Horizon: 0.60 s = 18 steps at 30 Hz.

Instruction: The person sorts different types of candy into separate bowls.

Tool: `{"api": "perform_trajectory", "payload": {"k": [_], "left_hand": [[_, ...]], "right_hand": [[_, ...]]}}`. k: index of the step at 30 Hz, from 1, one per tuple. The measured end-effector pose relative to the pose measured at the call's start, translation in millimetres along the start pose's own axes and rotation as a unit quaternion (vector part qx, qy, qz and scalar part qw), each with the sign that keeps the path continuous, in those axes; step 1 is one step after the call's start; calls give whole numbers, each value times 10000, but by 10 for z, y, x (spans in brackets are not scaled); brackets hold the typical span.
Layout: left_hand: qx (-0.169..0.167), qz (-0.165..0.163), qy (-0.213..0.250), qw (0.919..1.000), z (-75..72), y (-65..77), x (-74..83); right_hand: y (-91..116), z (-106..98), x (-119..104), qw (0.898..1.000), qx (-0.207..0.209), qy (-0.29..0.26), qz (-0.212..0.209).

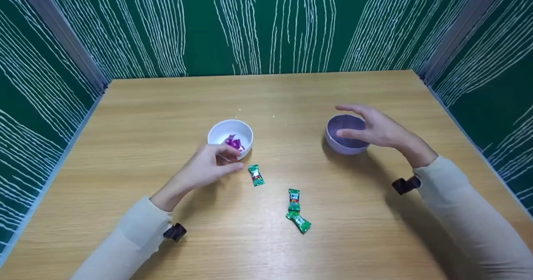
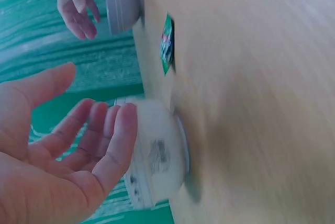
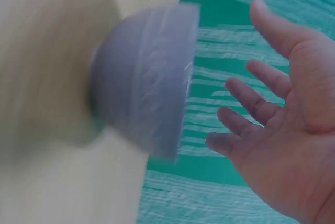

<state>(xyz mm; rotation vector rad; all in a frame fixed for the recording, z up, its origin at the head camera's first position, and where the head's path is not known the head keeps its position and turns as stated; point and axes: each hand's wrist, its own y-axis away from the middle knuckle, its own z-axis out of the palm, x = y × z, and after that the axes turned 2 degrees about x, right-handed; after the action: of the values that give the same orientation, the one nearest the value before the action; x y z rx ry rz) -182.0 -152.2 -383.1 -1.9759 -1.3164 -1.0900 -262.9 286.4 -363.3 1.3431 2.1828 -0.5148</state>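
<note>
A white bowl (image 1: 230, 126) stands left of centre with shiny purple-wrapped candies (image 1: 234, 142) inside. My left hand (image 1: 210, 166) hovers at its near rim, fingers loosely bent and holding nothing; the left wrist view shows a gap between thumb and fingers. Over on the right, my right hand (image 1: 374, 126) is above a purple bowl (image 1: 346, 146), thumb and fingers spread apart with nothing between them. In the right wrist view the purple bowl (image 3: 141, 77) is blurred and apart from the palm. Just right of the white bowl lies a green-wrapped candy (image 1: 256, 175).
Two more green-wrapped candies, an upright one (image 1: 294, 199) and a slanted one (image 1: 299, 222), touch end to end nearer the front of the wooden table (image 1: 166, 101). Small pale crumbs lie behind the bowls. Green walls with white streaks (image 1: 266, 30) enclose the back and sides.
</note>
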Motion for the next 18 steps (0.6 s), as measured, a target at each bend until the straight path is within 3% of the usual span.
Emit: {"api": "perform_trajectory", "payload": {"k": [9, 18], "left_hand": [[-744, -659, 709, 9925, 239, -9, 26], [-890, -1080, 692, 9877, 407, -23, -22]], "right_hand": [[149, -55, 393, 9917, -40, -1207, 450], [170, -24, 716, 9711, -736, -2090, 885]]}}
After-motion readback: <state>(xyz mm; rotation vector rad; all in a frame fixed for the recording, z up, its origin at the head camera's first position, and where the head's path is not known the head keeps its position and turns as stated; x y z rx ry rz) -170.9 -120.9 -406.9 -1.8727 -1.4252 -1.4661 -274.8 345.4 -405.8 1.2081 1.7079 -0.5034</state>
